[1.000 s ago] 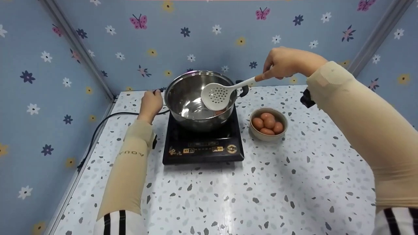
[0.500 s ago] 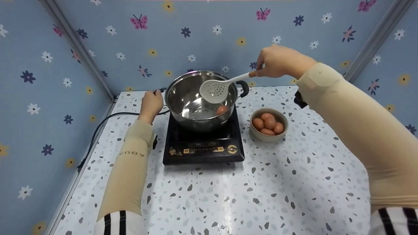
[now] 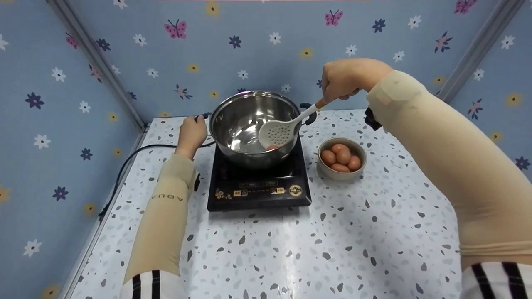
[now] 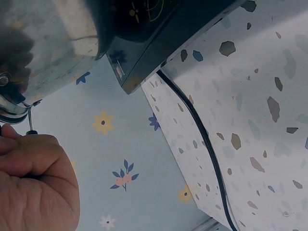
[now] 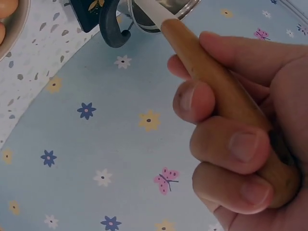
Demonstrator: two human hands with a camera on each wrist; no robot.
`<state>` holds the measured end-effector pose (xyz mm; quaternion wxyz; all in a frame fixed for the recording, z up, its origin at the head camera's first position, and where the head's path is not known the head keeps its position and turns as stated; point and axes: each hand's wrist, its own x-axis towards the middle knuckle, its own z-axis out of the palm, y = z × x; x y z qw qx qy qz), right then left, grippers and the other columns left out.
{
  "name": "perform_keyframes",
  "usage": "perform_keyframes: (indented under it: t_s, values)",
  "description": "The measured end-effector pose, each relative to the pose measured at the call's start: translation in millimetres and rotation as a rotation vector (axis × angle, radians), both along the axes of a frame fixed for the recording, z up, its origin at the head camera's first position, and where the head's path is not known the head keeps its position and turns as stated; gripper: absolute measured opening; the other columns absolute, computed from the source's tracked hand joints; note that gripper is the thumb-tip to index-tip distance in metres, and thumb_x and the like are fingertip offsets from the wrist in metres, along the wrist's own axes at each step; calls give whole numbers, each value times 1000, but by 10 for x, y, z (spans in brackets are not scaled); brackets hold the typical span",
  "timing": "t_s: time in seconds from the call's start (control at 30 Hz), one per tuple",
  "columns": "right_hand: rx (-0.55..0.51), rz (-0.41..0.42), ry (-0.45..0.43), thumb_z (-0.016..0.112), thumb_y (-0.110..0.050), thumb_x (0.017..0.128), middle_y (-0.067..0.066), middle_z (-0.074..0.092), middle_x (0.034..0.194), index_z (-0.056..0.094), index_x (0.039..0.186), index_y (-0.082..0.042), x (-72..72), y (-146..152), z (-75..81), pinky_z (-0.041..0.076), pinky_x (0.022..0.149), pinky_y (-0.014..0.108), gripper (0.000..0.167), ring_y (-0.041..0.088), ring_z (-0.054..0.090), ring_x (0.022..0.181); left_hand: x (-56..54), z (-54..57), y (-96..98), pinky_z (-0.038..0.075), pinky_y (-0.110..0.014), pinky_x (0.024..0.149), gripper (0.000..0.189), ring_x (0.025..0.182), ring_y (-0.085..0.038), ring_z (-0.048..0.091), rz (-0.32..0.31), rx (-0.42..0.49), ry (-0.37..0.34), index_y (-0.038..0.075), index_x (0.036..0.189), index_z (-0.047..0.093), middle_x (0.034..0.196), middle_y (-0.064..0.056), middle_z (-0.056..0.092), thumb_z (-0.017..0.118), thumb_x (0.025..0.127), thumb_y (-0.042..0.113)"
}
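A steel pot (image 3: pixel 237 112) sits on a black induction cooker (image 3: pixel 259 196). My left hand (image 3: pixel 193 133) grips the pot's left handle; in the left wrist view its curled fingers (image 4: pixel 36 154) lie around that handle, which is mostly hidden. My right hand (image 3: pixel 347 79) holds a white skimmer (image 3: pixel 277 129) by its wooden handle (image 5: pixel 202 65), all fingers wrapped round it. The skimmer's perforated head is tilted down inside the pot. A brown egg (image 3: pixel 272 147) shows partly at the head's lower edge; whether it lies on or beneath the head, I cannot tell.
Right of the cooker stands a bowl (image 3: pixel 341 176) with several brown eggs (image 3: pixel 343 156). The pot's right black handle (image 5: pixel 109 29) is below the skimmer's shaft. A black cord (image 3: pixel 124 170) runs left from the cooker. A patterned wall (image 3: pixel 266 54) closes off the back.
My right hand has moved left, and the skimmer's head, raised slightly half a second ago, has dipped lower into the pot. The egg, more exposed then, is now mostly hidden. My left hand stays put.
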<state>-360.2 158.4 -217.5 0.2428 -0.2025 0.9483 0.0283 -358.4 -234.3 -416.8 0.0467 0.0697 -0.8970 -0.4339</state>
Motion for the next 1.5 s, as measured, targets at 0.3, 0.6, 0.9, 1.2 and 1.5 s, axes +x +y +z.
perform_keyframes:
  t_s: [0.3, 0.6, 0.9, 1.2, 1.5]
  values:
    - [-92, -14, -170, 73, -42, 105, -3, 47, 57, 71, 73, -15, -42, -28, -155, 31, 49, 29, 42, 10, 34, 49, 34, -26, 20, 43, -45, 87, 44, 92, -29, 50, 15, -4, -17, -6, 121, 55, 98, -13, 48, 29, 119, 29]
    - [-180, -19, -220, 69, -33, 107, -2, 51, 61, 75, 82, -14, -85, -85, -417, 34, 50, 29, 33, 11, 36, 49, 17, -31, -5, 46, -50, 92, 46, 96, -31, 52, 11, -12, 2, -7, 119, 57, 100, -16, 52, 28, 118, 28]
    - [-260, -66, -278, 70, -32, 106, -2, 52, 61, 71, 76, -15, -130, -149, -603, 32, 50, 29, 34, 10, 34, 49, 4, -32, -3, 40, -41, 78, 36, 82, -25, 46, 5, -10, 19, 4, 100, 49, 89, -10, 44, 29, 118, 27]
    - [-388, -126, -335, 58, -23, 110, -2, 60, 66, 79, 104, -6, -163, -114, -767, 36, 49, 27, 27, 8, 42, 50, 3, 1, 13, 45, -52, 94, 43, 98, -34, 52, 30, -29, 12, -5, 116, 55, 103, -19, 52, 28, 118, 27]
    - [-454, -176, -320, 59, -29, 112, -3, 60, 67, 78, 102, -9, -164, -110, -878, 36, 50, 26, 30, 9, 43, 51, -1, -12, 15, 45, -47, 86, 38, 91, -31, 51, 47, -33, 15, -1, 108, 54, 94, -12, 48, 29, 118, 27]
